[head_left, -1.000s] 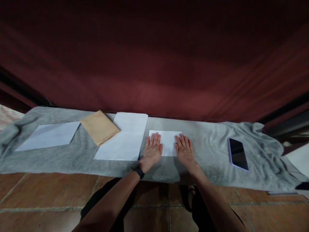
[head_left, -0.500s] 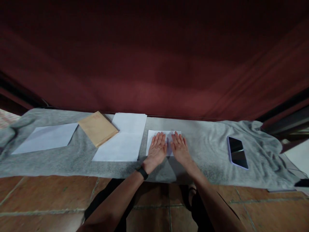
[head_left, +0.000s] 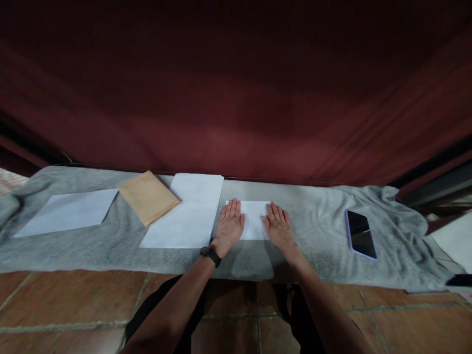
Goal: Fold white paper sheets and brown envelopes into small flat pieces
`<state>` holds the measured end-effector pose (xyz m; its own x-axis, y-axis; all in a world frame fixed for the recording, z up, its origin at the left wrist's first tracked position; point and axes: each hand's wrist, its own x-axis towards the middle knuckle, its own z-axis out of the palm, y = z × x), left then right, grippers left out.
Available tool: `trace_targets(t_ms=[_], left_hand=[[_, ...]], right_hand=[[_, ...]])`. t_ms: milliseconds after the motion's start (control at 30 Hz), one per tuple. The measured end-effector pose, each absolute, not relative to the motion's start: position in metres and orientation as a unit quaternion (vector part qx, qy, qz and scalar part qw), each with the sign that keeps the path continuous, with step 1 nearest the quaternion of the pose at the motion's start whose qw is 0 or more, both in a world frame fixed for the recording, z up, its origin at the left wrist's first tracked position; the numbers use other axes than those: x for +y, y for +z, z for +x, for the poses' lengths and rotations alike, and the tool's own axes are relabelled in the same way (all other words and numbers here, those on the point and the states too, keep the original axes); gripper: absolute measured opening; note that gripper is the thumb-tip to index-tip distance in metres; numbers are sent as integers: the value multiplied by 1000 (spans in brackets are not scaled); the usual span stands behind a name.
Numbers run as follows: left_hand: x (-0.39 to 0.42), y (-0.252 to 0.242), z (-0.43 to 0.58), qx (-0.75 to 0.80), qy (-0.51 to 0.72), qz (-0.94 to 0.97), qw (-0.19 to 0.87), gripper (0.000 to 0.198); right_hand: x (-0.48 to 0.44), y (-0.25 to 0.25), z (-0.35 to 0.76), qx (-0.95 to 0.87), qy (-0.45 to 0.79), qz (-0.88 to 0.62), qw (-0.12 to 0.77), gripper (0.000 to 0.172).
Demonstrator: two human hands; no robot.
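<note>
A small white piece of paper, which looks folded, lies flat on the grey cloth in front of me. My left hand rests palm down over its left edge, fingers stretched out and pointing away from me. On the right edge lies my right hand, also flat, with the thumb reaching inward over the paper. Neither hand grips anything. Bare paper shows between the two hands. Around my left wrist is a dark watch.
Left of my hands lies a stack of white sheets, with brown envelopes overlapping it. Farther left is another white sheet. A phone lies on the right of the grey cloth. Behind rises a dark red surface.
My hands have slid apart, the left one to the left and the right one slightly right, from the paper's middle to its side edges. More of the paper now shows.
</note>
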<state>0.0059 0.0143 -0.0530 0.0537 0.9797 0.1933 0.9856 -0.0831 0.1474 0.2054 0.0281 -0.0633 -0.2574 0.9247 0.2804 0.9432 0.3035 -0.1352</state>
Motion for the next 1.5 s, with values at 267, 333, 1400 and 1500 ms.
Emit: trace_targets(t_ms=[267,333,1400,1500], left_hand=[[10,-52,-2,-690,-130,-712,18,62],[10,-52,-3,-685,-131,-717,18,62],[-13,-23,9,-458,-132,-868,-139,65],[-11,-20,-3,-425,-155,-876,-168,73]], right_hand=[[40,-44,229,-717,46,-669,191,45],[43,-39,232,-695,85,-687,193,41],[12,-4,267,-420,726,-490,238,31],[26,-4,298,-469,633,-551,276,33]])
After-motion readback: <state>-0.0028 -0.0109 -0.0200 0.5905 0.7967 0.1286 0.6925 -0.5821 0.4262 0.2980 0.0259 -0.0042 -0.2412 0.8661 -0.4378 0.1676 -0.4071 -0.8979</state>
